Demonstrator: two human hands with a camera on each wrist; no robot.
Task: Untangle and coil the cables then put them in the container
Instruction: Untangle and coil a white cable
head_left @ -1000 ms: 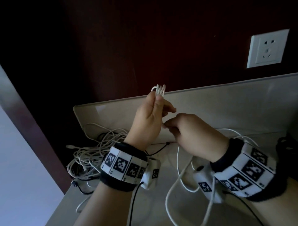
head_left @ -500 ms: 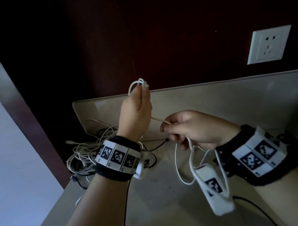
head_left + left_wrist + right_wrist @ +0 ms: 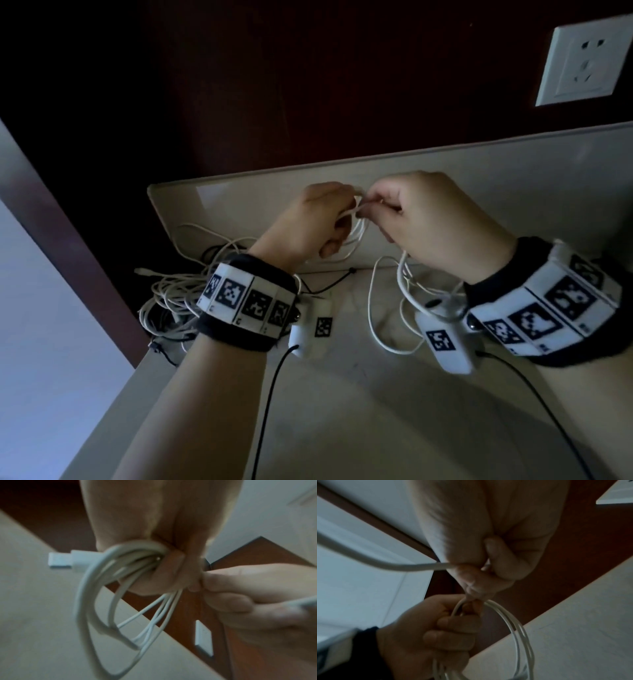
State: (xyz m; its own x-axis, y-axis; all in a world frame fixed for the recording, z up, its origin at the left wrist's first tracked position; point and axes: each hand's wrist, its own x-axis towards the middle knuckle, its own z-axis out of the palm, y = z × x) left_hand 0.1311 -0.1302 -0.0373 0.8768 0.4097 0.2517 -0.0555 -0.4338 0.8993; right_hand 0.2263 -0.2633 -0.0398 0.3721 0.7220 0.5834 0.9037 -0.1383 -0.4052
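Note:
My left hand [image 3: 317,219] grips a coil of white cable [image 3: 356,233] above the back of the counter. In the left wrist view the coil [image 3: 106,601] hangs in several loops from my left hand [image 3: 168,566], and a white plug [image 3: 60,559] sticks out to the left. My right hand [image 3: 411,212] meets the left one and pinches the same cable's free strand. The right wrist view shows that strand [image 3: 376,562] running off to the left from my right hand [image 3: 481,566], with the loops [image 3: 518,628] below. The slack [image 3: 387,315] trails down onto the counter.
A tangle of white and black cables [image 3: 171,294] lies at the counter's left rear. The pale counter [image 3: 342,411] has a raised back panel [image 3: 479,171] against a dark wall. A white wall socket [image 3: 582,61] sits at upper right. The counter drops off at its left edge.
My left hand has come down from its raised position with the coil. My right hand has moved up and left until the two hands touch.

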